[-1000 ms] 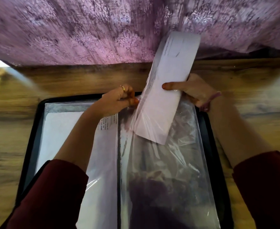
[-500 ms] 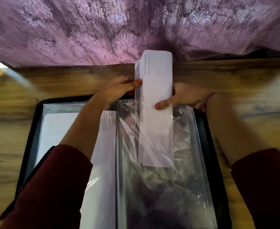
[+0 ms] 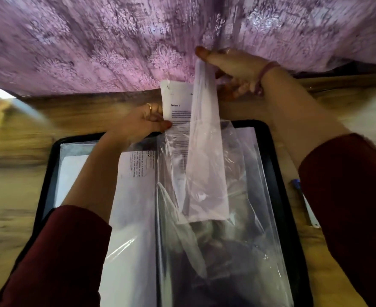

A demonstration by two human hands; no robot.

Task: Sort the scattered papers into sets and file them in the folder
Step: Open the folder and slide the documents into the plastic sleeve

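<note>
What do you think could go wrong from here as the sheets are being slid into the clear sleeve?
1. The right hand pulls the clear sleeve upward by one edge; the thin plastic looks crumpled and might tear or crease.
2. The left hand pinches the printed sheet at one side only, so it could buckle or go in skewed.
3. The pen lies beside the folder, near the right sleeve, which might knock it.

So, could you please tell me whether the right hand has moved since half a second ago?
Yes. The right hand has risen away from the open black folder, up in front of the purple patterned curtain, pulling the clear plastic sleeve up.
</note>
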